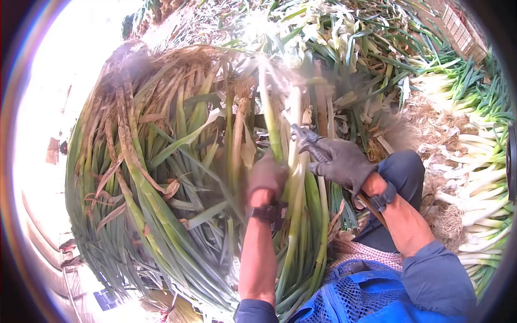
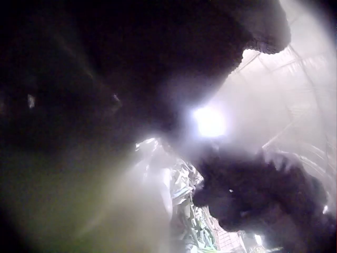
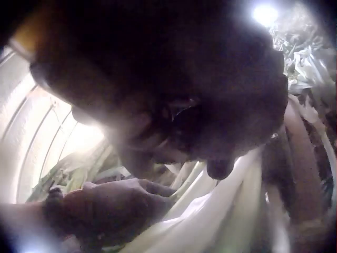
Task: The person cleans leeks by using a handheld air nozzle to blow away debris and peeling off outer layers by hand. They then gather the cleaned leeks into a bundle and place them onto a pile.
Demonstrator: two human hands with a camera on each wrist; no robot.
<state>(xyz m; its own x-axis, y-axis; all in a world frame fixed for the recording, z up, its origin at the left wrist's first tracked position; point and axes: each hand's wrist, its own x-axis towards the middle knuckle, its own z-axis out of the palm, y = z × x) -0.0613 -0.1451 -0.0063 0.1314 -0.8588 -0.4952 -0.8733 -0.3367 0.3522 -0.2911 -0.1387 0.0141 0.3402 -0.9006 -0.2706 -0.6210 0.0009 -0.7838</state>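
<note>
The left hand (image 1: 267, 175), gloved and blurred, grips a leek (image 1: 273, 129) whose pale stalk points up and away. To its right, the gloved right hand (image 1: 344, 161) pinches at a pale leek (image 1: 294, 116) with its fingertips. In the right wrist view the right hand (image 3: 195, 105) is dark and close, one fingertip on the white leek stalks (image 3: 210, 211), while the left hand (image 3: 116, 205) holds on from the lower left. A thin brown strip (image 1: 371, 209) passes below the right wrist. Dark gloves hide most of the left wrist view, with a blurred stalk (image 2: 121, 205) below.
A large heap of untrimmed leeks (image 1: 161, 145) fills the left and centre. Pale leeks with roots (image 1: 484, 199) lie in a row at the right. Loose leaves (image 1: 334, 32) cover the ground at the back, near a crate (image 1: 463, 32). The person's knee (image 1: 404, 172) is beside the heap.
</note>
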